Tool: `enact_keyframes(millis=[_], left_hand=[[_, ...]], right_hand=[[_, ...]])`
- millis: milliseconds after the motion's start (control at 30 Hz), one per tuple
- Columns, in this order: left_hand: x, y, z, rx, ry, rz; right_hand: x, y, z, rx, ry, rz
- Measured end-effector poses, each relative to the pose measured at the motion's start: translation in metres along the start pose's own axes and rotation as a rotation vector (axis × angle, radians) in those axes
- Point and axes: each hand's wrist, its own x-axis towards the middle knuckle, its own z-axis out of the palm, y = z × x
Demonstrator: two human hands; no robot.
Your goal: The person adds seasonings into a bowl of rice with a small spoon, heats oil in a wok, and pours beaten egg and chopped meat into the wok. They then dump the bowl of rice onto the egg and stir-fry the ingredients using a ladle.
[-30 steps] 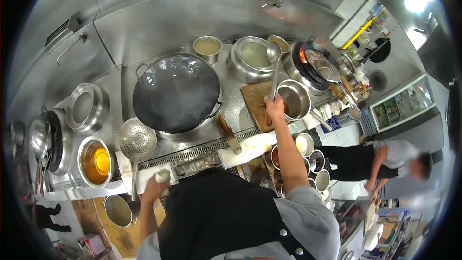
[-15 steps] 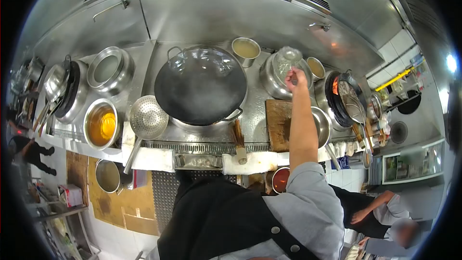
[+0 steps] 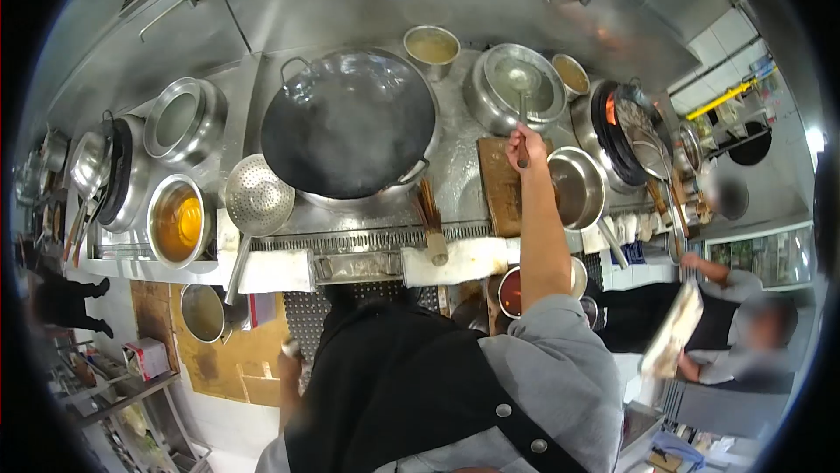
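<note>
Head view is showing the right hand [image 3: 527, 147] closing its fingers around the handle of a ladle [image 3: 522, 84], whose bowl is sitting inside the mouth of a wide steel pot [image 3: 484, 98] towards the back edge of the steel stove top [image 3: 464, 145]. Beneath that hand, a wooden board [image 3: 499, 189] is lying near the front edge, with a saucepan [image 3: 576, 177] standing just beside it. The left hand [image 3: 290, 372] is hanging low, in front of the stove top's front edge, near a pale thing [image 3: 290, 348]; blur is hiding whether its fingers are gripping that. A large dark wok [image 3: 350, 123] is steaming left of the pot, and a perforated strainer [image 3: 260, 195] is resting by the front edge, its handle reaching over a white cloth [image 3: 276, 272]. Farther right, a co-worker [image 3: 717, 320] is holding something long and pale.
</note>
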Motion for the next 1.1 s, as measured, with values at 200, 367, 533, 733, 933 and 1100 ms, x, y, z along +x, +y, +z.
enact_keyframes(millis=[200, 367, 533, 733, 933, 1100], left_hand=[[0.034, 0.091, -0.03, 0.275, -0.085, 0.002], [0.094, -0.014, -0.039, 0.31, -0.249, -0.077], [0.114, -0.091, -0.076, 0.2, -0.446, -0.134], [0.148, -0.142, -0.133, 0.247, -0.533, -0.19], [0.193, -0.143, -0.158, 0.035, -0.315, -0.345], [0.146, -0.043, -0.139, -0.178, -0.368, -0.141]], right_hand=[[-0.076, 0.052, -0.01, 0.338, -0.203, -0.082], [-0.162, 0.09, -0.013, 0.216, -0.119, -0.177], [-0.254, 0.148, -0.005, -0.038, 0.103, -0.188], [-0.314, 0.191, 0.013, -0.624, 0.27, -0.145], [-0.315, 0.274, 0.018, -1.158, 0.465, -0.471], [-0.323, 0.321, 0.005, -1.453, 0.518, -0.443]])
